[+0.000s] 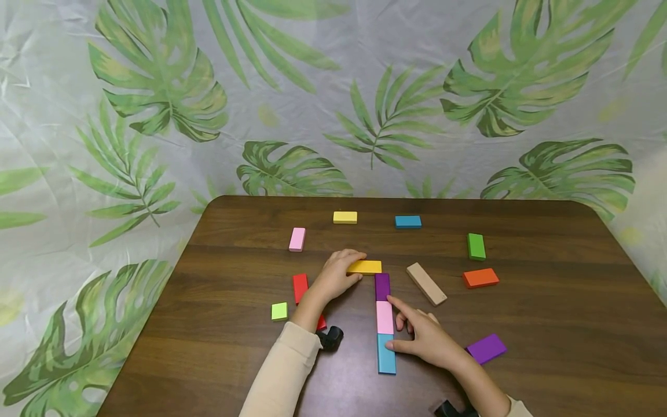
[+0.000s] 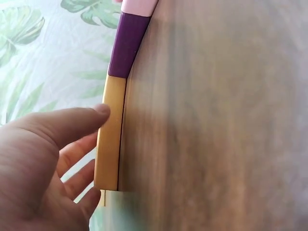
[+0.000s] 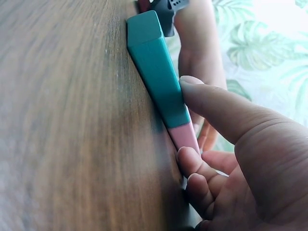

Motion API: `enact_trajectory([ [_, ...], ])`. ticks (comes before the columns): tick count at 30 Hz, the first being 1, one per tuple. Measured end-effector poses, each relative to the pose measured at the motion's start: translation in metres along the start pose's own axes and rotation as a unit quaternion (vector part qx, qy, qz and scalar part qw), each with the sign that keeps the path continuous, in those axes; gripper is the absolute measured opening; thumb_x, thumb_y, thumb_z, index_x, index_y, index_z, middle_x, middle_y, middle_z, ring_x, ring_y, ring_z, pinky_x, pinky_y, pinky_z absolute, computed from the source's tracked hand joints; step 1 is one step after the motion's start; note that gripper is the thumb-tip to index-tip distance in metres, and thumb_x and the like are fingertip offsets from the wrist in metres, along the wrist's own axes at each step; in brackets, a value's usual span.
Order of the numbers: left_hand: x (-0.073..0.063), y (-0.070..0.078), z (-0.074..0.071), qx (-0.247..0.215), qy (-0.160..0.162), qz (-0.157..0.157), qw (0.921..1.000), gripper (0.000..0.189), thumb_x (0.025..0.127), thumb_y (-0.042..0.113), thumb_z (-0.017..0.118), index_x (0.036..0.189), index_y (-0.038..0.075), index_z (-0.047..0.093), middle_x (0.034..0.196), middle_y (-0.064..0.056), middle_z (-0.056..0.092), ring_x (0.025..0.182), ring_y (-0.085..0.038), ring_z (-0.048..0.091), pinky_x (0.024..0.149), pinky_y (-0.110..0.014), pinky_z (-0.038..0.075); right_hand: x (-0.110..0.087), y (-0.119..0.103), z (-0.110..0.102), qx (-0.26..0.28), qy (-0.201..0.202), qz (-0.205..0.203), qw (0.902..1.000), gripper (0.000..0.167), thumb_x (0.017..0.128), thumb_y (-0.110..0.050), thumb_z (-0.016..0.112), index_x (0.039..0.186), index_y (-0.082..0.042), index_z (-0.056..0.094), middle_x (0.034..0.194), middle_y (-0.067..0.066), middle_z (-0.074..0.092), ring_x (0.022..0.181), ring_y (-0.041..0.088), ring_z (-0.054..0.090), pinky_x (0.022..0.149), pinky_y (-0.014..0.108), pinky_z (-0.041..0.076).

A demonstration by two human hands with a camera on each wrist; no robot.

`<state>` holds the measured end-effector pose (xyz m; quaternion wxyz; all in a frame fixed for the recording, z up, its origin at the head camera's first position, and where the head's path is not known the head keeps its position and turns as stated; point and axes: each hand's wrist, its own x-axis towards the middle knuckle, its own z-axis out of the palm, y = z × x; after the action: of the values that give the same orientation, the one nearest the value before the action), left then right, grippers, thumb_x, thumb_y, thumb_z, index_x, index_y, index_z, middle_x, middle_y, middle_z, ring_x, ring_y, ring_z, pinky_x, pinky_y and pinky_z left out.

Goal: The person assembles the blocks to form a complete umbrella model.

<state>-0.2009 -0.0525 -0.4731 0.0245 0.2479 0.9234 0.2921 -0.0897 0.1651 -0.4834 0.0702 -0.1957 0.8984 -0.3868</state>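
Note:
In the head view, a purple block [image 1: 383, 287], a pink block [image 1: 384, 317] and a blue block [image 1: 386, 354] lie end to end in a straight column. A yellow-orange block [image 1: 366, 267] lies crosswise at the column's far end. My left hand [image 1: 334, 277] pinches its left part, thumb on the near side and fingers on the far side. My right hand [image 1: 428, 339] is beside the column: its thumb touches the blue block and its extended index finger touches near the purple-pink joint. Its other fingers bend beside the pink block [image 3: 185, 137] in the right wrist view.
Around the column lie a wooden block [image 1: 427, 284], an orange block [image 1: 480, 278], a green block [image 1: 476, 246], another purple block [image 1: 486, 348], a red block [image 1: 300, 288] and a lime block [image 1: 279, 311]. Yellow [image 1: 345, 218] and blue blocks [image 1: 408, 222] sit near the table's far edge.

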Motion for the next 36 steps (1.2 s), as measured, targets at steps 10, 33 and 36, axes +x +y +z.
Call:
enact_trajectory([
  [10,-0.007,0.006,0.002,-0.036,0.02,0.029,0.9988,0.043,0.083,0.023,0.064,0.123,0.01,0.054,0.124,-0.002,0.049,0.12,-0.02,0.038,0.1,-0.035,0.029,0.0,0.001,0.0,-0.002,-0.003,0.005,1.0,0.081,0.069,-0.047,0.072,0.136,-0.017,0.038,0.08,-0.011,0.046,0.067,0.007,0.039,0.069,0.033,0.024],
  [33,-0.02,0.018,0.014,0.024,0.003,0.049,0.9985,0.074,0.07,0.05,0.07,0.128,0.007,0.05,0.128,-0.005,0.047,0.12,-0.019,0.038,0.1,-0.038,0.029,0.0,0.001,0.0,0.001,-0.008,0.012,0.9999,0.081,0.07,-0.047,0.071,0.137,-0.018,0.037,0.08,-0.01,0.046,0.067,0.007,0.038,0.065,0.03,0.026],
  [36,-0.02,0.019,0.016,0.022,0.002,0.05,0.9985,0.075,0.069,0.05,0.071,0.127,0.007,0.051,0.128,-0.005,0.046,0.121,-0.019,0.038,0.1,-0.037,0.028,0.0,0.001,0.0,0.0,-0.007,0.011,0.9999,0.08,0.07,-0.047,0.071,0.136,-0.018,0.038,0.08,-0.01,0.046,0.067,0.008,0.038,0.065,0.029,0.027],
])
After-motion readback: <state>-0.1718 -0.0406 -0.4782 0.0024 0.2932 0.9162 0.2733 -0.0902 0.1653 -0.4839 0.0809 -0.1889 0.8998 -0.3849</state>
